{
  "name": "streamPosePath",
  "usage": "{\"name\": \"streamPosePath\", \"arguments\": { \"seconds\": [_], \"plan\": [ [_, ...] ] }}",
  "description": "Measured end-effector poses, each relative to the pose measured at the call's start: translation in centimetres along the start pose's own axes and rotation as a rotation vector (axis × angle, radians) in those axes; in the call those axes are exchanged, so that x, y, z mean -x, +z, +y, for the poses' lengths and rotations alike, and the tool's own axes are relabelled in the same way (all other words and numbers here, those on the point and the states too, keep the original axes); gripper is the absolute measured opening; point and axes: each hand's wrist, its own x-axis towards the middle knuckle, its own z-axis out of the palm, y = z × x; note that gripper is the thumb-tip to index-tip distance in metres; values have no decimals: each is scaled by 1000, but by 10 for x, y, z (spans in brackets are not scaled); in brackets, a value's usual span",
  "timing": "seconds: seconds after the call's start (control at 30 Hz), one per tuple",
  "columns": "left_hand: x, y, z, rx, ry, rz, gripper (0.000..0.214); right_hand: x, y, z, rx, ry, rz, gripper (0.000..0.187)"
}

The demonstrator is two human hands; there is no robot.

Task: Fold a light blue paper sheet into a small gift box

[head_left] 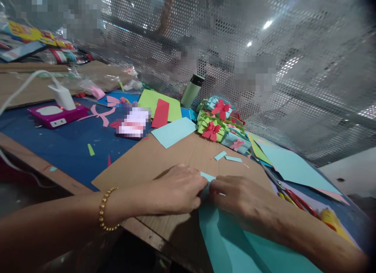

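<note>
A large light-blue paper sheet (223, 234) hangs over the near table edge, its top end between my two hands. My left hand (179, 188), with a gold bead bracelet (103, 210) at the wrist, is closed on the sheet's upper end. Close beside it, my right hand (235, 192) pinches the same paper from the other side. A small corner of light-blue paper (208, 176) shows between the fingers; the fingertips are partly hidden. Beneath the hands lies brown cardboard (141, 167). Two small blue paper strips (226, 156) rest just beyond them.
Red-handled scissors (296, 198) and a yellow tool (330, 219) lie right. Several paper gift bags with bows (214, 126), a green bottle (192, 91) and coloured sheets (173, 132) stand or lie behind. A purple power strip (55, 114) with a white charger sits left.
</note>
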Motion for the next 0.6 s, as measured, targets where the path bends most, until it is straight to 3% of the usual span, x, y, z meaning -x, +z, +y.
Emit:
{"name": "streamPosePath", "arguments": {
  "seconds": [0.2,0.6],
  "plan": [
    [1,-1,-3,18,6,-23,8,-3,-2,2,-68,21,24,32],
    [0,-3,-8,0,38,-22,10,-13,-2,11,-287,84,39,17]
  ]
}}
